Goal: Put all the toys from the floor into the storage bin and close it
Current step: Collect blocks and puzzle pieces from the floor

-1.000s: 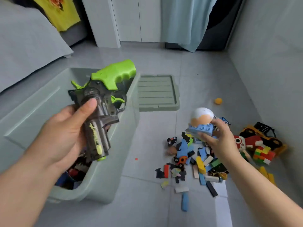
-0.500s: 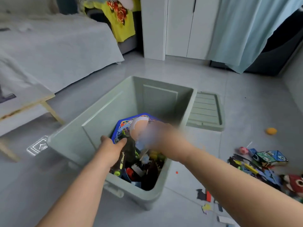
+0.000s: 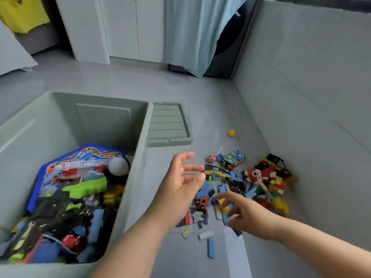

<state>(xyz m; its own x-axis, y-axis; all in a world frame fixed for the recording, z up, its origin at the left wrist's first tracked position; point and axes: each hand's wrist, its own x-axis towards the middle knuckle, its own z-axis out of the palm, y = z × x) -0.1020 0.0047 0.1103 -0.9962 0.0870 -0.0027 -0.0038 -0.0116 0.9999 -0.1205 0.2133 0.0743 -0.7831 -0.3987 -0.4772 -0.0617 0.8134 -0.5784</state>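
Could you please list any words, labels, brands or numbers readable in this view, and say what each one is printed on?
None can be read.
Blue printed board in the storage bin: printing too blurred to read.
Patterned cubes on the floor: markings, nothing legible.

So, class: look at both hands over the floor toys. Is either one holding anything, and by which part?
Nothing is held. The left hand is open and empty; the right hand reaches, fingers spread, over the toy pile, with no grip yet, though blur hides detail.
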